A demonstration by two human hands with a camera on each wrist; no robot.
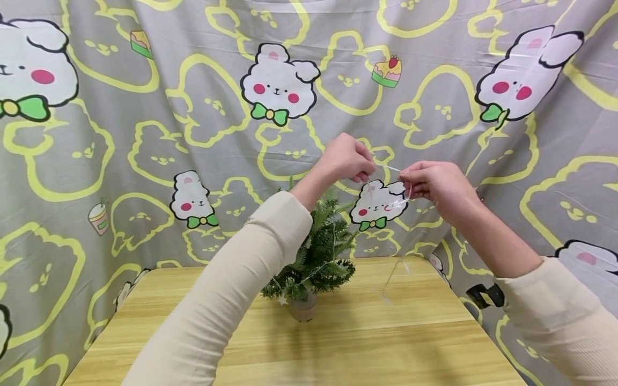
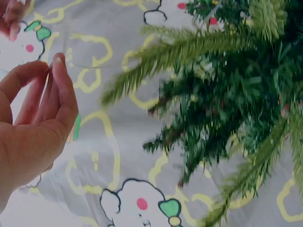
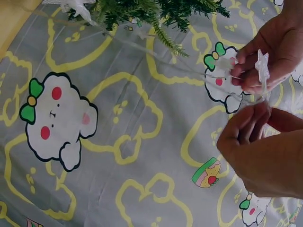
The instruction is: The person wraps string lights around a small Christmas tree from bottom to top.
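Both hands are raised to the right of a small artificial Christmas tree [image 1: 314, 249]. My left hand [image 1: 350, 158] pinches a thin clear light-string wire [image 1: 388, 168] between thumb and fingertips; the left wrist view shows this hand [image 2: 42, 109] beside the green branches [image 2: 213, 94]. A short length of wire runs across to my right hand [image 1: 436, 187], whose thumb and fingers pinch it too. In the right wrist view a clear star-shaped light [image 3: 262, 68] sits close to both hands. Other stretches of the string loop over the tree, where another star [image 1: 282, 300] hangs low at the front.
The tree stands in a small pot [image 1: 303, 308] on a wooden table [image 1: 386, 343]. A loose end of the wire [image 1: 388, 281] trails down onto the tabletop right of the tree. Patterned grey cloth [image 1: 193, 139] hangs close behind, and a black object [image 1: 485, 296] is beside the table's right edge.
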